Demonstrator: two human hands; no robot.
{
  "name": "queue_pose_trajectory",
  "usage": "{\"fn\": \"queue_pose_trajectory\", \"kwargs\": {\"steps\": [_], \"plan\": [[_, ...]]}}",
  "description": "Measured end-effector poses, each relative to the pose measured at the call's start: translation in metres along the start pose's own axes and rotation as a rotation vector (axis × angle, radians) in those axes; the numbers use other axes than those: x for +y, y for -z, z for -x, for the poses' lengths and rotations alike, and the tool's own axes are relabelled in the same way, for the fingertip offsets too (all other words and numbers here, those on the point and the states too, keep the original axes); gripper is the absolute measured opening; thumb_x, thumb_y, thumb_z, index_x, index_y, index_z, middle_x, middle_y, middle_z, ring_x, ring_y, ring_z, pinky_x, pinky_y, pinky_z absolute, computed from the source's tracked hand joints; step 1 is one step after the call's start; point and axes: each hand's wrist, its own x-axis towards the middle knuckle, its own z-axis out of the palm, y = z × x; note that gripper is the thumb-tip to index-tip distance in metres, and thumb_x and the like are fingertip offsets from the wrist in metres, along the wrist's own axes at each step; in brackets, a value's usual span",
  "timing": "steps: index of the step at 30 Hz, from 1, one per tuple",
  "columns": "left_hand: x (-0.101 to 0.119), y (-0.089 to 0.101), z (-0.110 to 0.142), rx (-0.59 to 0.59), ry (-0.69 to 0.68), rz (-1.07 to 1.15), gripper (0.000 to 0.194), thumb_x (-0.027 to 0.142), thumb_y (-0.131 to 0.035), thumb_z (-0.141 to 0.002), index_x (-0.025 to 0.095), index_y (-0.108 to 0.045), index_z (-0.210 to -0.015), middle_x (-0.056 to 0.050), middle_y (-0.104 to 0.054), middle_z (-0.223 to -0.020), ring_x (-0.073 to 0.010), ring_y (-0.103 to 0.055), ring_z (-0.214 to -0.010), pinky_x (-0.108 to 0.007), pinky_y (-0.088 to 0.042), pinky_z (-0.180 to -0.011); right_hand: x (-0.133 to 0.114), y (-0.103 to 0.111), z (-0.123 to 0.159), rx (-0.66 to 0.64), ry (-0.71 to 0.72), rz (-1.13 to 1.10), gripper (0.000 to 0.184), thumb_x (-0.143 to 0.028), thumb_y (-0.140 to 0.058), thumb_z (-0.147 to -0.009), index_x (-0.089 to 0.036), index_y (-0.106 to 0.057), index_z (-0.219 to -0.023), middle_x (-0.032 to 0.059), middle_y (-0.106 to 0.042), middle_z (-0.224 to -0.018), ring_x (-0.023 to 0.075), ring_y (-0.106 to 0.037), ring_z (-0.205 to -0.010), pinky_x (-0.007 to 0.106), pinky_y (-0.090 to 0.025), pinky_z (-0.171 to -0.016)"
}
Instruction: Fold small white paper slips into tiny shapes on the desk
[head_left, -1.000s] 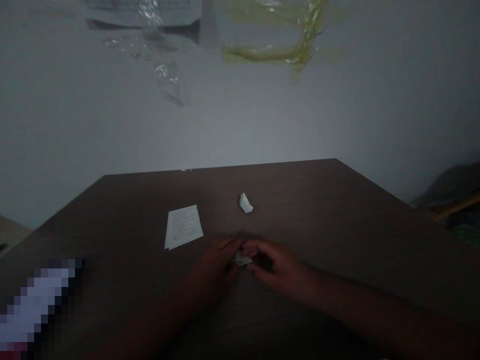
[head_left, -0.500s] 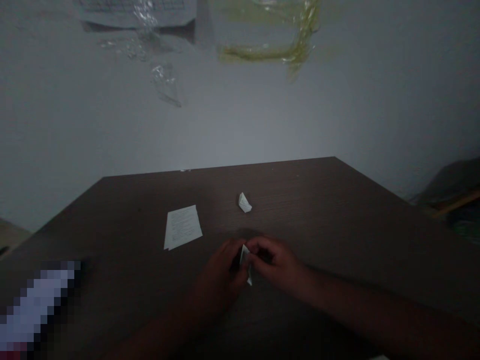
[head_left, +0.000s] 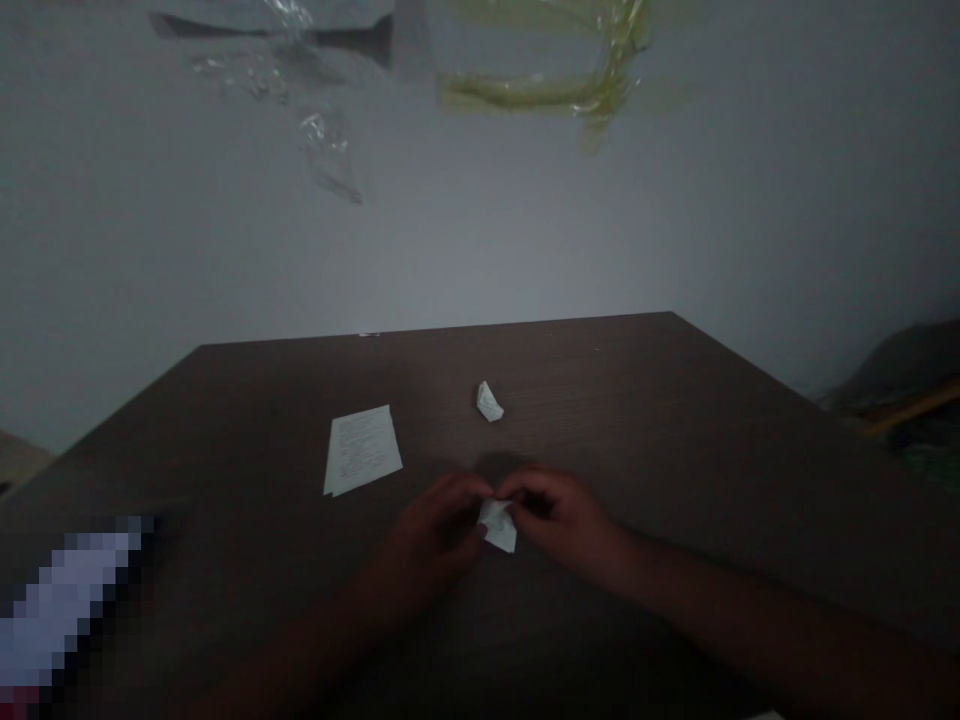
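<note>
Between my two hands is a small folded piece of paper (head_left: 499,526), pale, with its broad face turned up toward me. My left hand (head_left: 439,530) pinches its left side between thumb and fingers. On the other side my right hand (head_left: 559,515) grips the upper right edge, fingertips nearly meeting those of the left. Fingers cover part of the folds. Beyond the hands a second folded paper piece (head_left: 490,402) stands on the table. To the left lie a few flat printed paper sheets (head_left: 365,450), slightly fanned.
The dark wooden table (head_left: 637,420) reaches back to a pale wall (head_left: 510,230) with tape and plastic stuck on it. A blurred, pixelated object (head_left: 75,600) lies at the near left. A white scrap (head_left: 766,715) shows at the bottom edge.
The held paper has turned from nearly edge-on to showing its broad face. My left hand has shifted slightly left, and the view has tilted down a little.
</note>
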Motion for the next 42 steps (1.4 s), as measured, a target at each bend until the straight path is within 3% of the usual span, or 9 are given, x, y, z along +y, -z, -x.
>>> {"fn": "queue_pose_trajectory", "kwargs": {"steps": [9,15,19,23,26,30,34,38,42], "plan": [[-0.009,0.011,-0.003,-0.029,-0.016,0.132,0.018,0.024,-0.069,-0.097,0.026,-0.077,-0.113,-0.009,-0.070,-0.139,-0.0269,-0.070,-0.129,-0.047,-0.059,-0.113,0.006,0.004,-0.005,-0.066,-0.194,-0.254,0.021,-0.044,-0.084,-0.096,-0.025,-0.085,-0.104,0.0042,-0.083,-0.099,0.0217,-0.077,-0.089,0.039,-0.064,-0.084],[-0.016,0.015,-0.004,-0.048,0.115,0.265,0.015,0.029,-0.078,-0.093,0.026,-0.081,-0.107,-0.009,-0.067,-0.147,-0.0299,-0.069,-0.133,-0.046,-0.058,-0.115,0.004,0.009,-0.007,-0.082,-0.163,-0.262,0.029,-0.053,-0.086,-0.094,-0.026,-0.086,-0.103,0.0050,-0.083,-0.105,0.0239,-0.077,-0.099,0.043,-0.062,-0.094],[-0.005,0.015,-0.007,-0.072,0.099,0.222,0.012,0.031,-0.076,-0.093,0.025,-0.080,-0.103,-0.007,-0.072,-0.132,-0.0284,-0.072,-0.123,-0.045,-0.057,-0.112,0.003,0.006,-0.005,-0.065,-0.121,-0.248,0.027,-0.051,-0.086,-0.093,-0.025,-0.084,-0.101,0.0055,-0.081,-0.105,0.0231,-0.075,-0.098,0.041,-0.060,-0.093],[0.002,0.008,-0.010,-0.029,0.089,0.138,0.009,0.031,-0.071,-0.095,0.023,-0.076,-0.093,-0.005,-0.074,-0.110,-0.0247,-0.073,-0.106,-0.039,-0.060,-0.098,0.000,0.000,-0.004,-0.049,-0.126,-0.224,0.024,-0.043,-0.090,-0.087,-0.024,-0.080,-0.096,0.0040,-0.077,-0.100,0.0216,-0.072,-0.094,0.038,-0.057,-0.088],[-0.002,0.002,-0.009,0.006,0.072,0.109,0.007,0.028,-0.072,-0.091,0.023,-0.073,-0.095,-0.005,-0.073,-0.109,-0.0232,-0.073,-0.102,-0.035,-0.059,-0.092,-0.004,-0.004,-0.003,-0.066,-0.208,-0.284,0.031,-0.044,-0.092,-0.083,-0.024,-0.073,-0.097,0.0021,-0.075,-0.098,0.0215,-0.072,-0.094,0.038,-0.056,-0.087],[-0.005,-0.002,-0.005,0.040,0.065,0.051,0.017,0.025,-0.072,-0.089,0.024,-0.072,-0.107,-0.004,-0.071,-0.108,-0.0225,-0.072,-0.099,-0.035,-0.058,-0.088,-0.005,-0.007,0.000,-0.076,-0.251,-0.290,0.035,-0.042,-0.091,-0.083,-0.025,-0.065,-0.098,-0.0011,-0.070,-0.094,0.0203,-0.070,-0.089,0.036,-0.055,-0.082],[0.003,-0.002,-0.004,0.037,0.054,-0.012,0.025,0.023,-0.067,-0.093,0.023,-0.075,-0.117,-0.003,-0.070,-0.106,-0.0214,-0.071,-0.095,-0.034,-0.057,-0.086,-0.002,-0.007,0.003,-0.061,-0.221,-0.208,0.028,-0.034,-0.085,-0.085,-0.025,-0.061,-0.097,-0.0024,-0.066,-0.089,0.0185,-0.068,-0.082,0.033,-0.053,-0.076],[0.014,-0.002,-0.006,0.022,0.080,-0.216,0.014,0.023,-0.062,-0.101,0.022,-0.075,-0.106,-0.002,-0.073,-0.096,-0.0203,-0.071,-0.088,-0.031,-0.056,-0.081,-0.005,-0.005,0.006,-0.090,-0.184,-0.059,0.021,-0.025,-0.077,-0.088,-0.025,-0.060,-0.101,-0.0002,-0.071,-0.092,0.0208,-0.071,-0.088,0.033,-0.055,-0.077],[0.019,-0.002,-0.006,0.007,0.115,-0.327,0.011,0.017,-0.066,-0.098,0.023,-0.073,-0.102,0.001,-0.074,-0.089,-0.0185,-0.070,-0.082,-0.029,-0.055,-0.078,-0.010,0.001,0.006,-0.105,-0.081,0.174,0.024,-0.016,-0.072,-0.090,-0.026,-0.060,-0.107,0.0007,-0.071,-0.097,0.0206,-0.071,-0.088,0.034,-0.056,-0.081]]}}
